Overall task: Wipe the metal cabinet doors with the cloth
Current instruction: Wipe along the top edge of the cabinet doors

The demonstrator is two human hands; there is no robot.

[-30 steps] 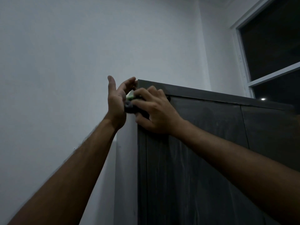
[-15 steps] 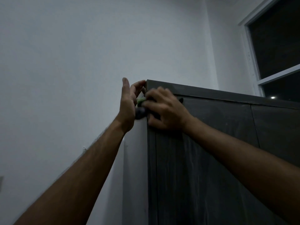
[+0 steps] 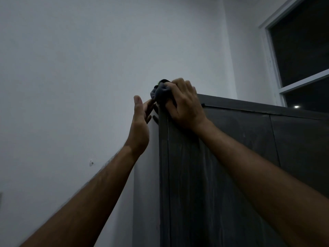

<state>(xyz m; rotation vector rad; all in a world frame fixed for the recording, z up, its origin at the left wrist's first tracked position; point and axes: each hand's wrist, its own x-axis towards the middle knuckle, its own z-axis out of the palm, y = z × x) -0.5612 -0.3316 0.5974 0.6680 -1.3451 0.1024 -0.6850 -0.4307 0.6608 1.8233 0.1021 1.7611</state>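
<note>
The tall dark grey metal cabinet [image 3: 231, 157] fills the lower right, seen from below, with a door seam running down its front. My right hand [image 3: 185, 104] grips a bunched grey cloth [image 3: 161, 92] with a bit of green showing, at the cabinet's top left corner. The cloth sticks up above the top edge. My left hand [image 3: 140, 125] lies flat with straight fingers against the cabinet's pale left side, just below the same corner, holding nothing.
A plain white wall [image 3: 80, 77] rises behind and to the left, with a small fixing [image 3: 91, 163] on it. A dark window [image 3: 302, 50] with a white frame stands at the upper right, close to the cabinet's top.
My right hand has carried the cloth up from the door's top corner to above the cabinet's top edge. My left hand has stayed against the side panel. The view has shifted slightly.
</note>
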